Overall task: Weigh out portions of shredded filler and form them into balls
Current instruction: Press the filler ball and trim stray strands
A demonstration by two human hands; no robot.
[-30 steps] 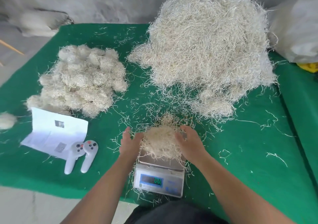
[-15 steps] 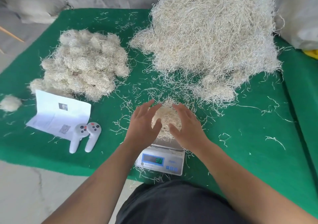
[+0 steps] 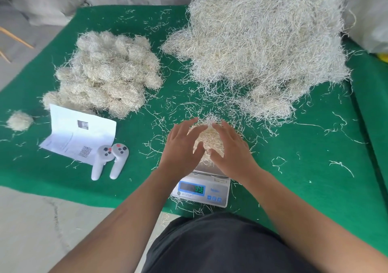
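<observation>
While I weigh: both my hands cup the filler wad (image 3: 206,139) on the scale (image 3: 201,189).
Left hand (image 3: 180,148): fingers spread, pressing.
Right hand (image 3: 233,148): same.

Scale (image 3: 200,190) readout blurred – platform hidden under hands; loose heap (image 3: 266,41) cropped at top

The scale (image 3: 200,189) is displaying green digits on its front screen; they appear to read 33.1, though blur is making this uncertain. The blue label beside the screen is illegible. The paper sheet (image 3: 80,133) is carrying a QR code and unreadable small print.
</observation>
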